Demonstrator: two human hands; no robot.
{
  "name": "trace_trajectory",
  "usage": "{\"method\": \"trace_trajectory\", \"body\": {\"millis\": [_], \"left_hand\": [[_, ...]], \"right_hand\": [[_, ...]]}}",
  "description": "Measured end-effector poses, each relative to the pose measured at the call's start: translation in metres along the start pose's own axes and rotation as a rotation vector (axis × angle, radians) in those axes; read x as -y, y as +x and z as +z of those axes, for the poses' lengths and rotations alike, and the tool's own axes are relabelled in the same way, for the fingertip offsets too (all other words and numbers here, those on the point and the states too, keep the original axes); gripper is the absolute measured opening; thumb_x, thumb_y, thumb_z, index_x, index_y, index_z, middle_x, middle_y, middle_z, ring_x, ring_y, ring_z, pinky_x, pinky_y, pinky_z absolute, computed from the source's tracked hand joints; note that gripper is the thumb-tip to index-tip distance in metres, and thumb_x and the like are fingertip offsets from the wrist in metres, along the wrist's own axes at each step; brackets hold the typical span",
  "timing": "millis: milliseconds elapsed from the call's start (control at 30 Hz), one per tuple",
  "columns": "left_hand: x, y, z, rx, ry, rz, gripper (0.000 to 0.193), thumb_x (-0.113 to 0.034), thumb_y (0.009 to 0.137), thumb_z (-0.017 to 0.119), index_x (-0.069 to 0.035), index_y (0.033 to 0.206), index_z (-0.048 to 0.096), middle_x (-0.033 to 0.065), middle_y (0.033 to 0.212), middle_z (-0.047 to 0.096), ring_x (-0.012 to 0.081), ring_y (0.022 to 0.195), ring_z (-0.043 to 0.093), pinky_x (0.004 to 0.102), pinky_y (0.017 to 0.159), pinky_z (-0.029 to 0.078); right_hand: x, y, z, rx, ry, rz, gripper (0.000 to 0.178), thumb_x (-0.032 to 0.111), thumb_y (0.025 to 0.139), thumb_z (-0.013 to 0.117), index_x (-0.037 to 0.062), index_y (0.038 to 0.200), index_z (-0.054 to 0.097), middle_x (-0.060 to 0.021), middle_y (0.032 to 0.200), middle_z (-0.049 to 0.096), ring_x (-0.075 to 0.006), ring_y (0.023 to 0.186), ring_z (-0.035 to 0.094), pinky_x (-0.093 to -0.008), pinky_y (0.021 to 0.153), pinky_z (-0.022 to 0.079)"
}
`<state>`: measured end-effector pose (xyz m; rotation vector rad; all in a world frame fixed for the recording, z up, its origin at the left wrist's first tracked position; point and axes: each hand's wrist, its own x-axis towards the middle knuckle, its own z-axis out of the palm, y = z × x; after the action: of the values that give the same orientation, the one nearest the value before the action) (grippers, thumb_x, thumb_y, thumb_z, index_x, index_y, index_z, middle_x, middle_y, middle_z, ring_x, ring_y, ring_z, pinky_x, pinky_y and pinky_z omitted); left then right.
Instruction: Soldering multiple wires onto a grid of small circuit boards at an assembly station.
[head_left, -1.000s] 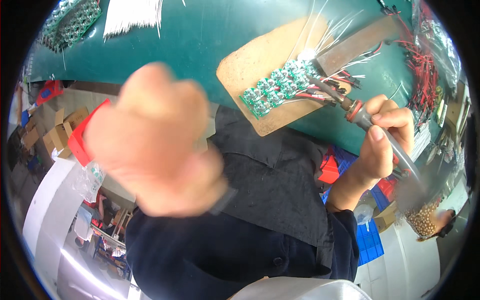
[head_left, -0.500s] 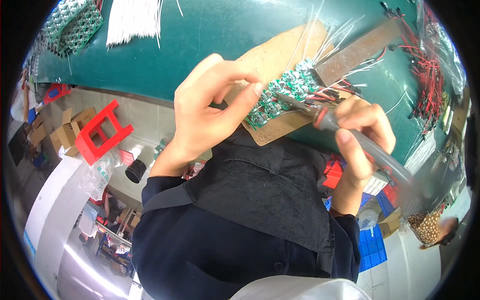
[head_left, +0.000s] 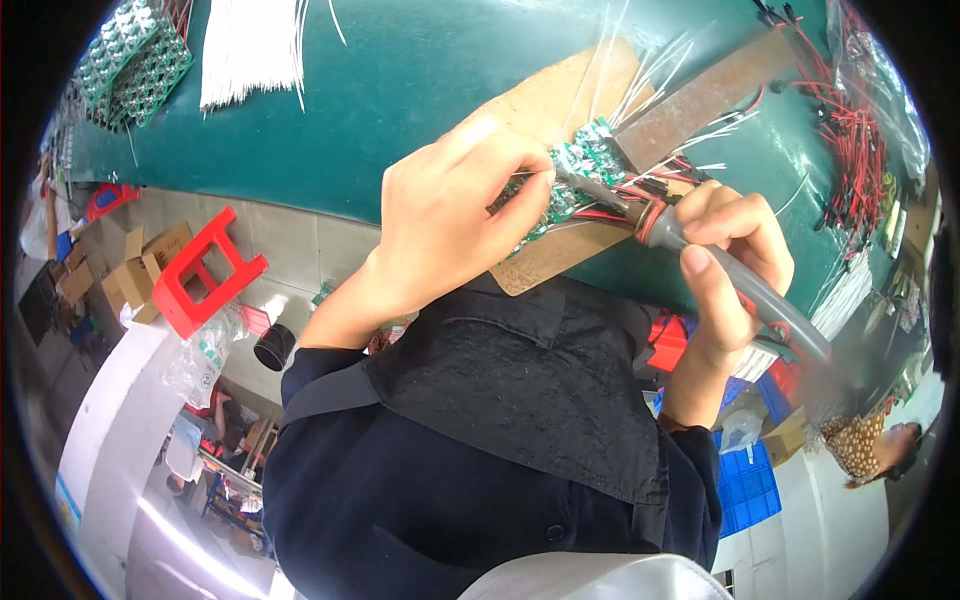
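A red stool (head_left: pixel 177 309) is near cardboard boxes (head_left: pixel 128 287) and a black container (head_left: pixel 273 348), well apart from a blue crate (head_left: pixel 748 488)

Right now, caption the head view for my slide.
Left hand at green circuit boards, right hand holding a soldering iron.

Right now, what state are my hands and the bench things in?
Left hand: forefinger and thumb close together
Soldering iron: held, heat not visible
Right hand: gripping it
Circuit boards: partly covered
Metal bar: lying, not held
White wire bundle: lying unheld
Red wires: loosely heaped
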<state>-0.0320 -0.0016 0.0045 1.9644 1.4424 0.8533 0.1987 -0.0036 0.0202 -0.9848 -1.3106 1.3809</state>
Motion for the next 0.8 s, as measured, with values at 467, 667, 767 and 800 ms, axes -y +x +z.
{"method": "trace_trajectory", "body": {"millis": [467, 667, 767, 800], "left_hand": [[-0.002, 0.013, 0.016, -0.071, -0.035, 0.094, 0.018, 0.001, 0.072, 0.073, -0.006, 0.086, 0.065, 0.0007, 0.063, 0.044, 0.0109, 0.054, 0.042, 0.0259, 0.048, 0.033], [-0.003, 0.015, 0.011, 0.000, -0.003, 0.029, 0.014, -0.003, 0.073, 0.072, -0.007, 0.083, 0.063, 0.0013, 0.063, 0.044, 0.0137, 0.054, 0.045, 0.0277, 0.048, 0.036], [-0.002, 0.012, 0.004, -0.024, -0.101, -0.087, 0.012, -0.006, 0.074, 0.071, -0.010, 0.080, 0.062, 0.0011, 0.065, 0.047, 0.0145, 0.054, 0.048, 0.0288, 0.048, 0.038], [-0.001, 0.011, 0.002, -0.052, -0.181, -0.167, 0.011, -0.005, 0.074, 0.071, -0.010, 0.080, 0.063, 0.0007, 0.064, 0.046, 0.0132, 0.054, 0.046, 0.0278, 0.048, 0.038]], "right_hand": [[0.006, 0.002, -0.010, -0.027, -0.106, -0.101, 0.013, -0.005, 0.075, 0.065, -0.0032, 0.085, 0.057, -0.0068, 0.071, 0.054, -0.0150, 0.068, 0.050, -0.0274, 0.062, 0.040], [0.006, 0.004, -0.012, -0.006, -0.137, -0.065, 0.012, 0.000, 0.076, 0.064, -0.0026, 0.084, 0.055, -0.0053, 0.069, 0.048, -0.0159, 0.068, 0.047, -0.0279, 0.061, 0.035], [0.005, -0.003, -0.011, -0.060, -0.091, -0.135, 0.013, -0.002, 0.077, 0.066, -0.0032, 0.086, 0.056, -0.0080, 0.070, 0.054, -0.0157, 0.067, 0.051, -0.0274, 0.061, 0.040], [0.006, -0.008, -0.010, -0.153, -0.051, -0.151, 0.014, -0.002, 0.077, 0.066, -0.0031, 0.085, 0.055, -0.0089, 0.070, 0.054, -0.0161, 0.067, 0.051, -0.0276, 0.061, 0.040]]}}
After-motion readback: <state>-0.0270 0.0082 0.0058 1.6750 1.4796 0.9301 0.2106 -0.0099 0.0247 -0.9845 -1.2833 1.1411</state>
